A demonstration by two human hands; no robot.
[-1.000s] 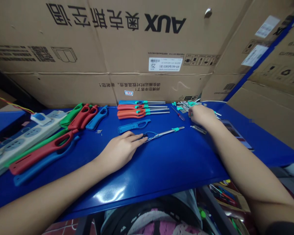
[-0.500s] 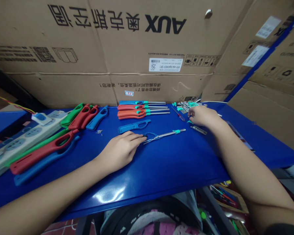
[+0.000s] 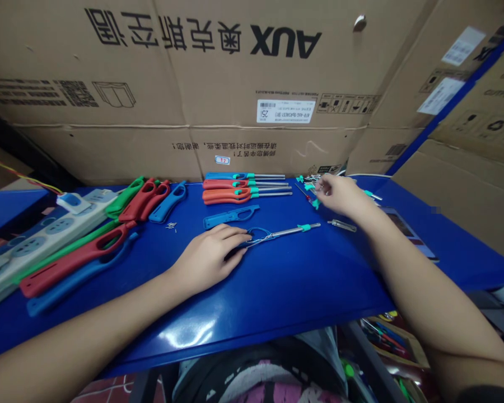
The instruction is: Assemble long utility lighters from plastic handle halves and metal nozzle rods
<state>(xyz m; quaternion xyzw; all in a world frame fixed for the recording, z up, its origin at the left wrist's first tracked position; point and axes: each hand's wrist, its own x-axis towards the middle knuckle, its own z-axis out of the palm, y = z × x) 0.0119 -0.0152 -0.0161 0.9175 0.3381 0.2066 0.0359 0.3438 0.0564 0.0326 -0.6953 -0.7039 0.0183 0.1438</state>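
Note:
My left hand [image 3: 210,254] is closed on the handle end of a blue lighter half-shell [image 3: 258,232] lying on the table. A metal tube [image 3: 289,230] with a teal collar and thin wires runs from that half-shell to the right. At the pile of small teal and metal parts [image 3: 308,180], my right hand [image 3: 342,194] has its fingers pinched together; what they hold is hidden. A teal plastic piece [image 3: 316,204] shows just below those fingertips. Close by lie a red-handled screwdriver [image 3: 307,196] and a clear fuel tank [image 3: 342,225].
Assembled lighters [image 3: 227,195] lie in a row at the back, above another blue half-shell [image 3: 231,216]. Several loose shells [image 3: 145,201] and a power strip [image 3: 46,232] are at left. Tiny metal pins [image 3: 171,226] lie nearby. A cardboard wall [image 3: 218,123] closes off the back.
My right hand has shifted slightly left at the parts pile, and a teal piece shows farther left, under its fingertips. My left hand's fingers have moved slightly on the blue half-shell.

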